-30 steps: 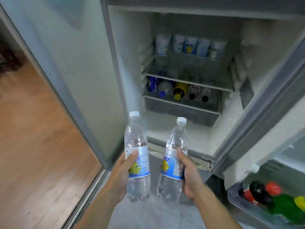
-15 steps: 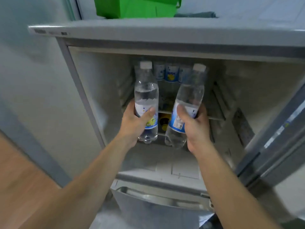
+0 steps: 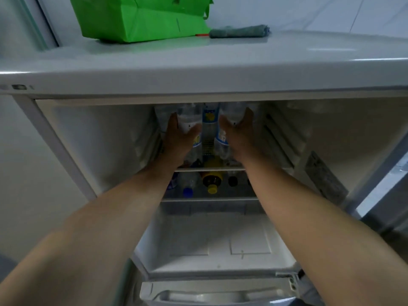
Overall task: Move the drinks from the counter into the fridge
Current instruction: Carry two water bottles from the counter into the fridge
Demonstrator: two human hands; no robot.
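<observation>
We are at the placing step, left hand (image 3: 176, 138) and right hand (image 3: 237, 134) each wrapped round a water bottle (image 3: 191, 124) deep inside the fridge (image 3: 99, 140) above its upper shelf (image 3: 209, 170); next we should set both upright and let go.
</observation>
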